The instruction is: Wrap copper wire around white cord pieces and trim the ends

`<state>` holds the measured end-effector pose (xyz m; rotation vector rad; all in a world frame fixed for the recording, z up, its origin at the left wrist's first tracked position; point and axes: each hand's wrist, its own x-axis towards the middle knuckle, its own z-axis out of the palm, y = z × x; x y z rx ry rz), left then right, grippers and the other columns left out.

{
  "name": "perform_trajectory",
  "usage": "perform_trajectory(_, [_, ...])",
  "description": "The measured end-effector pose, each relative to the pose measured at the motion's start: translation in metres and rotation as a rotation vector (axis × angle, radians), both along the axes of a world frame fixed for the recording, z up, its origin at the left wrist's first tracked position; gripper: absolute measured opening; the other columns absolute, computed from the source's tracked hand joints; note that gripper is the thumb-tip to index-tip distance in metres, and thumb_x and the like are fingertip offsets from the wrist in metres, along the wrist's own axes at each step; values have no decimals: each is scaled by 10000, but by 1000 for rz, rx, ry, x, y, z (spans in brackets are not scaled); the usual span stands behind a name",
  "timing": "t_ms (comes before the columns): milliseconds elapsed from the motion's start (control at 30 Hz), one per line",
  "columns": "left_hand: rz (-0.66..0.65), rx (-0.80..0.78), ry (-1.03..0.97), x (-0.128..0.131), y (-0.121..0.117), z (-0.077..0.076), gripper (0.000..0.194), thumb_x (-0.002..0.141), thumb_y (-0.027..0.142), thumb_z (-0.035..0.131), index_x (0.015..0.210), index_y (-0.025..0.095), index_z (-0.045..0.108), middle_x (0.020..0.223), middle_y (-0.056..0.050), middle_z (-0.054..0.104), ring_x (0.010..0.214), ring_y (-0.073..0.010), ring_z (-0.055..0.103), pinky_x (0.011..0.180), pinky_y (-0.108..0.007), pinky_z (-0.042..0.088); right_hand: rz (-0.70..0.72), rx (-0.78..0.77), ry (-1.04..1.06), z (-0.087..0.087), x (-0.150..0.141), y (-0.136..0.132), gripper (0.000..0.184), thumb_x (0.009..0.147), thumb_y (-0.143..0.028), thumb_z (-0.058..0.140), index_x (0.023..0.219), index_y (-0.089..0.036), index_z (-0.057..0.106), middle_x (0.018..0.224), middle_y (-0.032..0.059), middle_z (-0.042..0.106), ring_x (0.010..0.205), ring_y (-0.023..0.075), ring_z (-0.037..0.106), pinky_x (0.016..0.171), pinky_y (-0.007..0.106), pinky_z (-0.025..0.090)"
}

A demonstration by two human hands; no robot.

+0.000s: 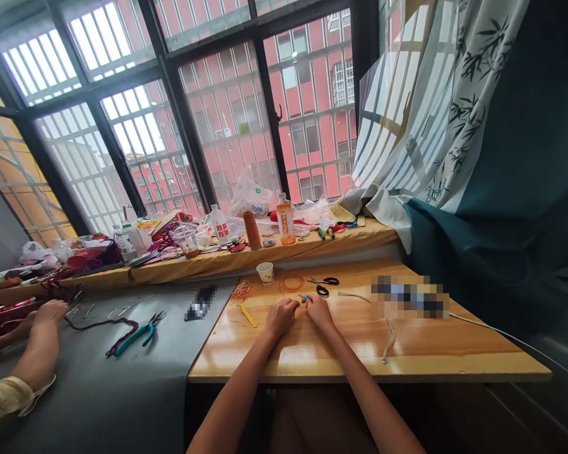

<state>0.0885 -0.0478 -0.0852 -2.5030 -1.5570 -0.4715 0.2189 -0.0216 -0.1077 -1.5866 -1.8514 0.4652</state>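
Above the wooden table [341, 366], my two hands work close together with fingers closed. My left hand [282, 317] is curled, and whatever it may pinch is too small to make out. My right hand [318, 311] grips a small blue and white object [303, 297] that sticks out toward the left hand. Just beyond them lies a coil of orange cord [291, 284]. Black-handled scissors [322, 288] rest behind the right hand with blades apart. To the left are yellow tweezers [248, 316] and a tangle of reddish cord pieces [242, 290].
A paper cup [265, 273] stands at the table's back edge. White cable [390, 340] lies at right near a blurred-out item. On the adjoining dark table are teal pliers [137, 337] and a co-worker's hands [50, 313]. A cluttered sill holds bottles and a thread spool [252, 231].
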Motion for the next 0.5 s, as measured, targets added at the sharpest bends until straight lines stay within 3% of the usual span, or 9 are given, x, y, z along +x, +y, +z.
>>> perform_trajectory(233, [96, -49, -55, 3, -1, 4, 247, 807, 172, 371, 903, 227, 592, 879, -34, 612, 795, -154, 571, 647, -221, 384, 86, 31, 53, 3, 1, -3, 240, 823, -306, 462, 979, -136, 527, 959, 41, 561, 799, 137, 554, 697, 331, 462])
perform_trajectory(367, [143, -86, -103, 0, 1, 4, 261, 818, 180, 346, 930, 225, 578, 928, -33, 601, 808, -152, 572, 653, -221, 379, 154, 70, 55, 6, 2, -7, 199, 810, -166, 408, 759, -138, 598, 766, 19, 620, 716, 123, 555, 673, 256, 420])
perform_trajectory(500, [144, -100, -131, -3, 5, 4, 263, 815, 151, 346, 950, 219, 561, 953, -34, 587, 832, -145, 565, 659, -211, 371, 205, 92, 7, 9, 2, -13, 276, 730, -81, 362, 664, -168, 616, 750, 22, 649, 743, 140, 562, 661, 200, 386])
